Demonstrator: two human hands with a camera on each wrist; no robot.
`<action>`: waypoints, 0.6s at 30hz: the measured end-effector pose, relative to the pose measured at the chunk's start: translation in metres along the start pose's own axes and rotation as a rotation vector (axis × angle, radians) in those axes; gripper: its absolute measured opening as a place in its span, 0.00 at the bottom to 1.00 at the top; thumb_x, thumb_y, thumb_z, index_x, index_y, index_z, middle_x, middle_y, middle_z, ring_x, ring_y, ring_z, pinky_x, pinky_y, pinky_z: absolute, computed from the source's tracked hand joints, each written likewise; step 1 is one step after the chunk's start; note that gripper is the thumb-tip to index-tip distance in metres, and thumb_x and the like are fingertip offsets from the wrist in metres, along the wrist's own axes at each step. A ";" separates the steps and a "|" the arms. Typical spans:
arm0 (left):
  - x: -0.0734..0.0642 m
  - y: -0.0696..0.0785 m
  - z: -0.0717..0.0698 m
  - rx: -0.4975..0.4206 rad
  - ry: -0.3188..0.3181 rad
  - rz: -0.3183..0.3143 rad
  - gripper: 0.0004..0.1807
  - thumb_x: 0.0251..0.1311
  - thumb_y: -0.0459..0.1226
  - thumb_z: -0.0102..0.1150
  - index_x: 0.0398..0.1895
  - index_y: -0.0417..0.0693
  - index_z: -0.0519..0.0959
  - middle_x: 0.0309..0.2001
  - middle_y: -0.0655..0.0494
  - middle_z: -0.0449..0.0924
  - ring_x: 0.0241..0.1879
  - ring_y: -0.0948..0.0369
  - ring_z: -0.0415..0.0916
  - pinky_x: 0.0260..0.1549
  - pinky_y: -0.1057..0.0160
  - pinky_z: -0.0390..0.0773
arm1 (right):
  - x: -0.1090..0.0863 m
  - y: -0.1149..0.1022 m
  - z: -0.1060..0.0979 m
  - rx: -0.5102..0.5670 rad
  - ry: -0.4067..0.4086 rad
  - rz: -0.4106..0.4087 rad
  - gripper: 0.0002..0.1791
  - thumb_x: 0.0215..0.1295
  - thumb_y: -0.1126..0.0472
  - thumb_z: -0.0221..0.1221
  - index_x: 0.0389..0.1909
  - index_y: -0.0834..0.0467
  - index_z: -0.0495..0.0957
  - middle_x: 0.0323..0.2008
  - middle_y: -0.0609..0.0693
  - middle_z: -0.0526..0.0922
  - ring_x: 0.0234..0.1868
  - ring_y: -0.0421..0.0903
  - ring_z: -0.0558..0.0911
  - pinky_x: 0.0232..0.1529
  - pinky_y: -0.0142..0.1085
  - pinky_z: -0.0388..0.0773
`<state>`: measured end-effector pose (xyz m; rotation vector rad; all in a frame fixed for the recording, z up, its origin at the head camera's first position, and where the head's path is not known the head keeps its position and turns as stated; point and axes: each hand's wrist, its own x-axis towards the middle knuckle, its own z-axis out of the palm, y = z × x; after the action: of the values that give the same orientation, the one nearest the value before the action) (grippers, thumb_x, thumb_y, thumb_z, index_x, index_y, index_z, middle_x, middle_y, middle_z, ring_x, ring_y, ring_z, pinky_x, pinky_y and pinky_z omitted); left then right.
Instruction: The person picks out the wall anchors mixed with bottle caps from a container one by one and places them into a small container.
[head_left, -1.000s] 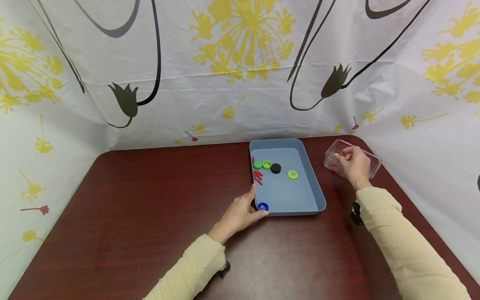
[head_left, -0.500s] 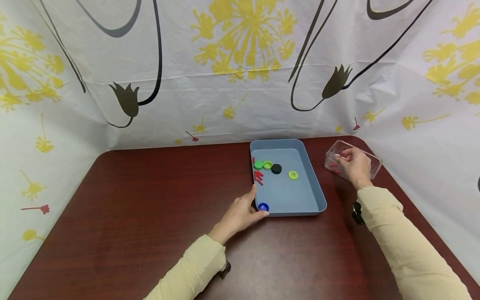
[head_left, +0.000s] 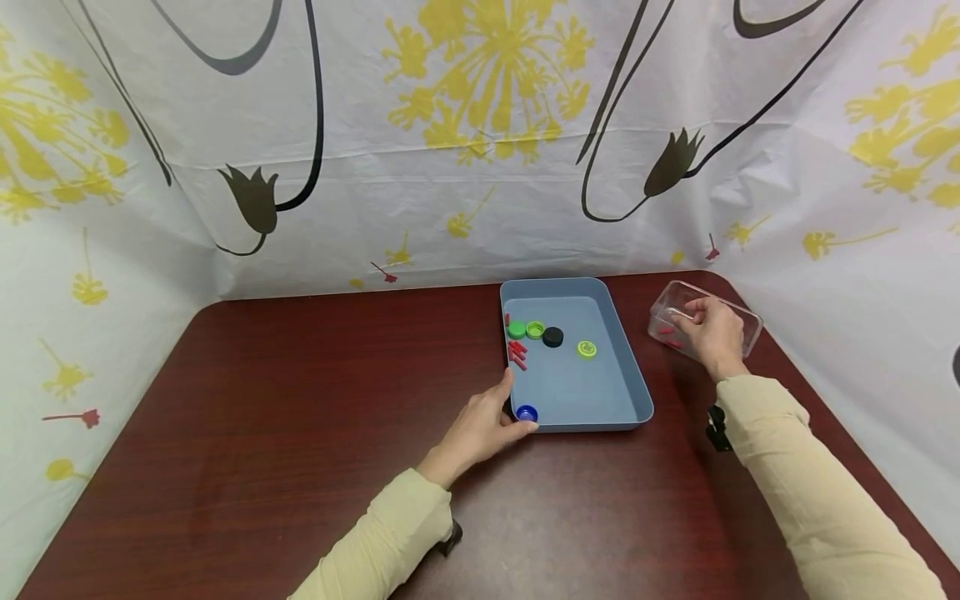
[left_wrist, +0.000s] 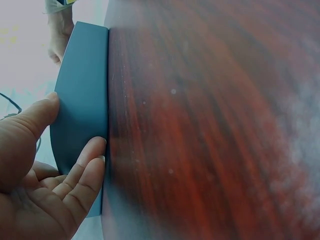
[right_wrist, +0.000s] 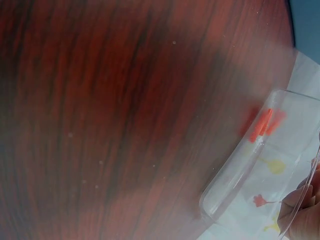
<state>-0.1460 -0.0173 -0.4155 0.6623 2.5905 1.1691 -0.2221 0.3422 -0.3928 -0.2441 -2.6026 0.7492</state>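
My left hand (head_left: 476, 429) grips the near left corner of a blue-grey tray (head_left: 637, 400). In the left wrist view, the thumb lies over the rim and the fingers bear on the outer wall. Over at the right, my right hand (head_left: 714, 335) reaches into a clear plastic box (head_left: 752, 327), fingertips pinched together. A bit of red stick shows beside them through the wall in the right wrist view, mostly hidden by the fingers. Further short red sticks (right_wrist: 262, 124) lie at the bottom of the box.
Inside the tray are several red sticks (head_left: 517, 354), a green cap (head_left: 517, 330), a black cap (head_left: 552, 337), two yellow-green caps, one of them a disc (head_left: 587, 349), and a blue cap (head_left: 527, 413). A patterned curtain (head_left: 450, 233) hangs behind the dark wooden table (head_left: 300, 400).
The red stick seen at my right fingertips earlier is now hidden from the head view. My right hand has shifted slightly to the right; the left hand and tray have stayed put.
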 end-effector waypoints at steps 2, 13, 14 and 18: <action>0.000 0.000 0.000 0.002 -0.002 -0.001 0.49 0.58 0.48 0.62 0.74 0.40 0.46 0.64 0.43 0.67 0.29 0.68 0.77 0.34 0.67 0.75 | -0.001 0.000 0.000 0.003 0.000 0.000 0.17 0.59 0.61 0.63 0.42 0.70 0.76 0.27 0.61 0.76 0.32 0.56 0.73 0.33 0.43 0.64; 0.000 0.000 -0.001 0.005 -0.003 -0.004 0.49 0.58 0.49 0.62 0.74 0.40 0.45 0.64 0.43 0.66 0.29 0.67 0.77 0.34 0.68 0.75 | 0.000 -0.028 0.002 0.079 0.065 -0.098 0.12 0.59 0.63 0.63 0.40 0.68 0.78 0.25 0.56 0.74 0.22 0.33 0.66 0.30 0.33 0.64; 0.001 0.000 -0.001 0.007 -0.003 -0.006 0.49 0.58 0.49 0.62 0.74 0.40 0.46 0.63 0.44 0.67 0.29 0.67 0.77 0.34 0.68 0.75 | 0.000 -0.034 0.003 0.095 0.068 -0.112 0.12 0.59 0.63 0.63 0.39 0.68 0.79 0.25 0.56 0.74 0.21 0.28 0.65 0.29 0.30 0.64; 0.001 0.001 -0.001 0.019 0.000 -0.013 0.49 0.58 0.49 0.62 0.73 0.40 0.46 0.59 0.45 0.71 0.30 0.67 0.76 0.33 0.68 0.75 | -0.001 -0.057 0.011 0.162 0.044 -0.167 0.11 0.58 0.63 0.64 0.39 0.66 0.79 0.24 0.56 0.74 0.19 0.22 0.63 0.25 0.23 0.62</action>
<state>-0.1471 -0.0169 -0.4146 0.6486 2.6047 1.1418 -0.2290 0.2886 -0.3705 0.0051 -2.4680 0.8777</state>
